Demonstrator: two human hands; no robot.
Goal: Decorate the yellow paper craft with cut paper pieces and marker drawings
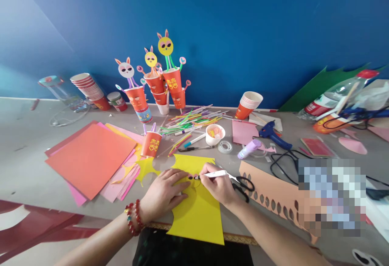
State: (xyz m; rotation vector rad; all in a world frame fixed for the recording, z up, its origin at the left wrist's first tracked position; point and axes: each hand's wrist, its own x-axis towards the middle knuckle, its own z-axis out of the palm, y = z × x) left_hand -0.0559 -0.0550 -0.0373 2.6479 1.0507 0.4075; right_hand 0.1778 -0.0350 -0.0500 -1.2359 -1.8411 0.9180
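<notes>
A sheet of yellow paper [202, 217] with scalloped cut-outs lies before me, its near end over the table edge. My left hand [165, 193] rests flat on its left side, fingers spread. Between the fingers of my right hand [220, 187] is a white marker [216, 173]. The marker's dark tip touches or nearly touches a small face piece with dark oval eyes [190, 177] on the sheet; its outline is hard to make out. Black-handled scissors [245, 185] lie just right of my right hand, their blades partly hidden.
Rabbit-faced paper cups [138, 97] stand at the back beside loose coloured sticks [197, 118]. Orange and pink sheets [91, 156] lie left. A tape roll [225, 147], glue stick [249, 149], blue glue gun [275, 135] with cord, and punched peach paper [267, 185] are on the right.
</notes>
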